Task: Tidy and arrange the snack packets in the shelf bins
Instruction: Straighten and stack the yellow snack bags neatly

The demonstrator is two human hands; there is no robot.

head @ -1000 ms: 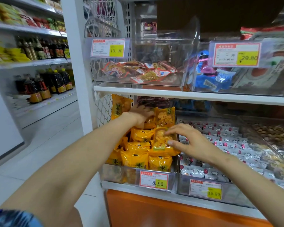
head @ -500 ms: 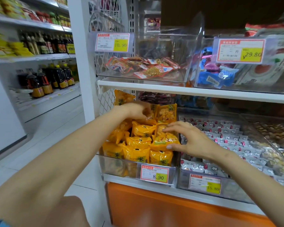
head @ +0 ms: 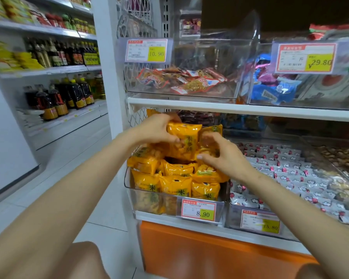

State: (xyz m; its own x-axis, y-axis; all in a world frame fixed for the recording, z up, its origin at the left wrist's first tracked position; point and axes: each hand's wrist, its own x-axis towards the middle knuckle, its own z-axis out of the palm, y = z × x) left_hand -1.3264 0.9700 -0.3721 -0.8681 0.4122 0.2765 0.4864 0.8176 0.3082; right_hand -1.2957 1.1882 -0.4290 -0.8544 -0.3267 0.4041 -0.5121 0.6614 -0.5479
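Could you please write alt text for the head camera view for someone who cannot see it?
A person's left hand holds a yellow snack packet above a clear shelf bin full of them, while the right hand grips a second yellow packet beside it. A price tag on the bin reads 8.90.

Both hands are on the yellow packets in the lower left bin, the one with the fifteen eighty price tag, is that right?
Not quite. The left hand and right hand are on the yellow packets in the lower left bin, but its price tag reads 8.90. The 15.80 tag is on the next bin to the right, as the head view shows.
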